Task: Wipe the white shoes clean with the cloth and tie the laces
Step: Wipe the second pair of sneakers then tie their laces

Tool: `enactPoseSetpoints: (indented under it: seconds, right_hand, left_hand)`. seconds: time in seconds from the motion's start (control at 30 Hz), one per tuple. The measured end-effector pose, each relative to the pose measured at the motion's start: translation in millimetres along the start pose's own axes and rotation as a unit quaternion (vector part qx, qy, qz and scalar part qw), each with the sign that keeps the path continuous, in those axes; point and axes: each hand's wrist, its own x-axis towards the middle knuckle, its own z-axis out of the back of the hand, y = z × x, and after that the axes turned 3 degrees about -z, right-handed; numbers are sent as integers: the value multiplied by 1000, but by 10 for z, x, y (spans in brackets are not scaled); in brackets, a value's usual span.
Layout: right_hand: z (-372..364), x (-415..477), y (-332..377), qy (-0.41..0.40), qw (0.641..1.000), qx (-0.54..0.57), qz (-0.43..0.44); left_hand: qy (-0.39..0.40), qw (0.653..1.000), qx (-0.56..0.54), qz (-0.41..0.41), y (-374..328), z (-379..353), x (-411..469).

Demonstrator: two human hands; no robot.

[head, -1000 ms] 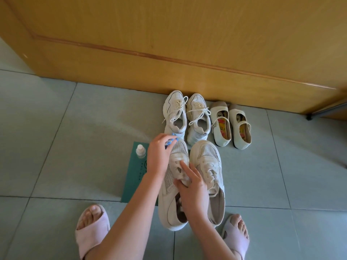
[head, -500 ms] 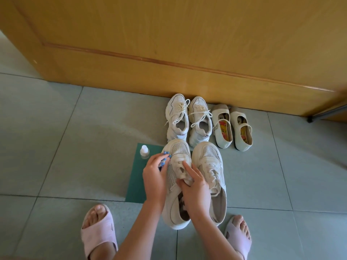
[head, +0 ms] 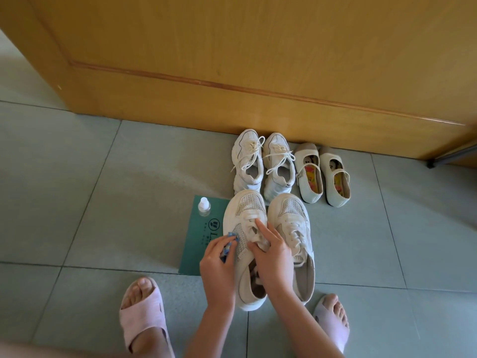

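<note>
Left hand [head: 218,264] pinched the cloth [head: 229,243] against the shoe [head: 244,206]; right hand [head: 271,251] lay flat on its laces [head: 248,218], probably steadying it.

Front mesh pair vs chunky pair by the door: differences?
The flat-soled white mesh-toed sneakers are handled: left hand holds a blue cloth against one, right hand rests on its laces; the chunky-soled white sneakers stand untouched. One mesh sneaker overlaps the green mat; the chunky pair sits on tile. Both white, laced, toes doorward.
</note>
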Motion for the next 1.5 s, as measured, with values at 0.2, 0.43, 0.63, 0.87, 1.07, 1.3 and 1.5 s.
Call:
enactPoseSetpoints:
  seconds: [0.2,0.43,0.63,0.87,1.07,1.3,1.5]
  right_hand:
    - [-8,2,-7,-9,1000,12,-3]
    - [-27,0,18,-16,999,26,-17]
    - [-12,-4,36,-7,999,19,-24]
    - [-26,-2,30,-16,1000,12,-24]
    - [-57,11,13,-19,999,24,-23]
    - [-35,15,25,-12,999,23,-23]
    - [-28,1,52,-9,999,29,-14]
  left_hand:
    - [-24,998,-29,-41,-256,-24,279]
    - [94,983,85,-132,-588,-439,1198]
    - [257,931,196,-172,-501,-494,1387]
    - [145,964,115,-190,-261,-251,1051]
    - [78,988,60,-120,-126,-109,648]
    - [56,995,26,-77,-60,-7,331]
    - [17,1000,4,-18,-77,7,113]
